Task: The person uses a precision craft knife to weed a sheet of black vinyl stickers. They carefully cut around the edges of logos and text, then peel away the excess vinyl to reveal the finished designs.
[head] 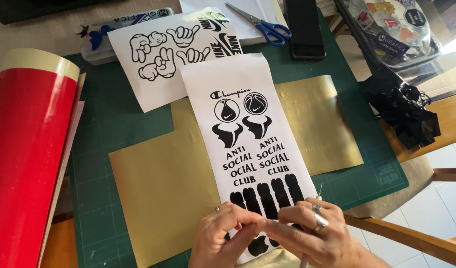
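A single head-worn camera looks steeply down from close above the near edge of the dark green gridded cutting mat (113,149), facing away from the person toward the far side, with only that one view given.

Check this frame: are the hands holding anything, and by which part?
Both the left hand and right hand pinch the near end of the white sheet of black vinyl decals. A thin tool's tip shows by the right hand.
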